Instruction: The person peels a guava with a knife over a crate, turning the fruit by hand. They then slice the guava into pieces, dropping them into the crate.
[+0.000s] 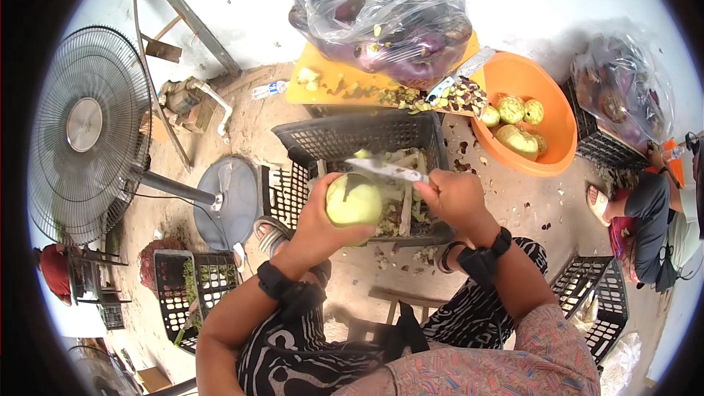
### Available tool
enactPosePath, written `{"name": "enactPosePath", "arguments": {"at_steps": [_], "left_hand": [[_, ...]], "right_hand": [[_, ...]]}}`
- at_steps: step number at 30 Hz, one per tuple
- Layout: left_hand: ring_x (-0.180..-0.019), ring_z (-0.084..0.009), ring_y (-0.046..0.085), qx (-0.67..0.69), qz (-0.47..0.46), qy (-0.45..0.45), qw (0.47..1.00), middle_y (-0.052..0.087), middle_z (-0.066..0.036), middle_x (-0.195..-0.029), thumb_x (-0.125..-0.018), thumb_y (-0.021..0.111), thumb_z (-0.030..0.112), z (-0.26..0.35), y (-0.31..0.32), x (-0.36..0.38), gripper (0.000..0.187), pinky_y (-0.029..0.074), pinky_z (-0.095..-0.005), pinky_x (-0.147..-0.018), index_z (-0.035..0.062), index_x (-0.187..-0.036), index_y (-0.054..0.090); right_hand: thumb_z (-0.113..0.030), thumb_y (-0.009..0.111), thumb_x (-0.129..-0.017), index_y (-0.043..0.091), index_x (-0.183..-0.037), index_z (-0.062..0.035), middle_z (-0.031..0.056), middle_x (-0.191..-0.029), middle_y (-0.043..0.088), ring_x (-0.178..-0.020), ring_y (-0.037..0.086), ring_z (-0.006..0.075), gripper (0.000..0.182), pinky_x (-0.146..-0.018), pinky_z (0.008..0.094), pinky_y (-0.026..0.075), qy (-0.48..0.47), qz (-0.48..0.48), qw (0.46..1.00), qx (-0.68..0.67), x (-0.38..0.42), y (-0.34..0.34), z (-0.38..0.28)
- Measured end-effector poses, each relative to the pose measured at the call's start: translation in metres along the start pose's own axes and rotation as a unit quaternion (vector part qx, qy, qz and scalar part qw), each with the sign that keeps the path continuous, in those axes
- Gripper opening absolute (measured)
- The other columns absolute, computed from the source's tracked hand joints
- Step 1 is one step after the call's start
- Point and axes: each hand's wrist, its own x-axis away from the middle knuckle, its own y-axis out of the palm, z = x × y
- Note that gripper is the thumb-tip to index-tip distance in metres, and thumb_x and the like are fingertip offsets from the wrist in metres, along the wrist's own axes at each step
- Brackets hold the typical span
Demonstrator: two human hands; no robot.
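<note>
My left hand (317, 224) is wrapped round a pale green, mostly peeled round vegetable (355, 201) with a dark patch near its top. In my right hand (456, 202) is a knife (392, 171), its blade blurred and lying just above the vegetable. A small yellowish scrap shows beside the blade. Both hands are over a black plastic crate (359, 132) that holds peelings and trimmings. Beyond the crate, an orange basin (539, 158) contains several peeled yellowish vegetables (517, 139).
A yellow board (312, 92) bears peelings, a large-bladed knife (462, 73) and a clear bag of purple vegetables (389, 22). A standing fan (88, 132) is at left, with crates (176, 293) below. Another person (649, 205) sits at right near a second bag (623, 88).
</note>
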Motion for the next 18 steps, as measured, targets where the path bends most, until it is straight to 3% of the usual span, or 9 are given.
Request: {"name": "enactPosePath", "arguments": {"at_steps": [1, 3, 5, 7, 8, 9, 12, 18], "left_hand": [[-0.112, -0.0156, 0.053, -0.064, 0.014, 0.045, 0.997, 0.054, -0.009, -0.120, -0.065, 0.085, 0.012, -0.004, -0.001, 0.001, 0.088, 0.045, -0.0308, -0.097, 0.0033, -0.136, 0.034], [-0.111, -0.0163, 0.053, -0.056, 0.013, 0.052, 0.997, 0.053, -0.009, -0.121, -0.063, 0.086, 0.015, -0.005, 0.002, -0.001, 0.090, 0.044, -0.0305, -0.097, 0.0032, -0.136, 0.035], [-0.111, -0.0213, 0.054, -0.044, 0.026, 0.040, 0.998, 0.054, -0.012, -0.118, -0.059, 0.088, 0.027, -0.005, 0.005, -0.001, 0.090, 0.045, -0.0328, -0.096, 0.0008, -0.131, 0.041], [-0.111, -0.0237, 0.054, -0.081, 0.022, 0.023, 0.996, 0.053, -0.014, -0.119, -0.058, 0.088, 0.030, -0.006, 0.004, -0.002, 0.092, 0.045, -0.0341, -0.096, 0.0007, -0.131, 0.040], [-0.109, -0.0197, 0.055, -0.153, 0.032, 0.041, 0.987, 0.055, -0.011, -0.117, -0.060, 0.088, 0.025, -0.004, 0.005, -0.001, 0.090, 0.045, -0.0320, -0.095, 0.0020, -0.132, 0.039], [-0.107, -0.0157, 0.055, -0.224, 0.043, 0.058, 0.972, 0.056, -0.008, -0.116, -0.062, 0.088, 0.020, -0.003, 0.005, -0.001, 0.089, 0.046, -0.0299, -0.093, 0.0033, -0.133, 0.037], [-0.107, -0.0165, 0.055, -0.201, 0.060, 0.063, 0.976, 0.056, -0.008, -0.117, -0.061, 0.089, 0.023, -0.012, 0.002, -0.001, 0.091, 0.046, -0.0296, -0.093, 0.0026, -0.134, 0.037], [-0.108, -0.0172, 0.055, -0.203, 0.065, 0.048, 0.976, 0.055, -0.009, -0.117, -0.060, 0.089, 0.025, -0.013, 0.002, -0.003, 0.094, 0.046, -0.0295, -0.094, 0.0019, -0.134, 0.036]], "right_hand": [[-0.033, 0.067, -0.084, 0.052, -0.062, -0.0077, 0.0102, -0.054, 0.050, -0.046, 0.051, 0.0310, 0.038, -0.044, 0.0381, 0.041, 0.036, 0.011, 0.999, -0.006, 0.001, 0.002, 0.004], [-0.037, 0.066, -0.085, 0.054, -0.064, -0.0087, 0.0100, -0.058, 0.054, -0.050, 0.053, 0.0312, 0.037, -0.046, 0.0395, 0.042, 0.059, -0.009, 0.998, -0.012, 0.004, 0.000, 0.002], [-0.041, 0.064, -0.085, 0.056, -0.066, -0.0097, 0.0098, -0.062, 0.058, -0.053, 0.056, 0.0313, 0.037, -0.049, 0.0408, 0.042, 0.079, -0.033, 0.996, -0.018, 0.005, -0.003, -0.007], [-0.031, 0.067, -0.084, 0.050, -0.062, -0.0074, 0.0102, -0.055, 0.050, -0.047, 0.052, 0.0306, 0.036, -0.044, 0.0379, 0.041, -0.043, -0.031, 0.997, -0.050, 0.004, -0.006, -0.024], [-0.030, 0.069, -0.083, 0.050, -0.062, -0.0090, 0.0081, -0.056, 0.052, -0.047, 0.053, 0.0285, 0.035, -0.044, 0.0377, 0.042, -0.089, -0.028, 0.995, -0.047, 0.005, -0.005, -0.028], [-0.030, 0.069, -0.083, 0.050, -0.062, -0.0090, 0.0081, -0.056, 0.052, -0.047, 0.053, 0.0285, 0.035, -0.044, 0.0377, 0.042, -0.092, -0.029, 0.994, -0.049, 0.006, -0.007, -0.031], [-0.031, 0.072, -0.078, 0.051, -0.062, -0.0119, 0.0030, -0.056, 0.053, -0.048, 0.055, 0.0250, 0.032, -0.043, 0.0366, 0.043, -0.136, -0.047, 0.989, -0.035, 0.005, -0.010, -0.036], [-0.031, 0.073, -0.078, 0.053, -0.063, -0.0119, 0.0029, -0.056, 0.054, -0.048, 0.056, 0.0243, 0.031, -0.043, 0.0365, 0.043, -0.126, -0.039, 0.991, -0.009, 0.006, -0.015, -0.033]]}}
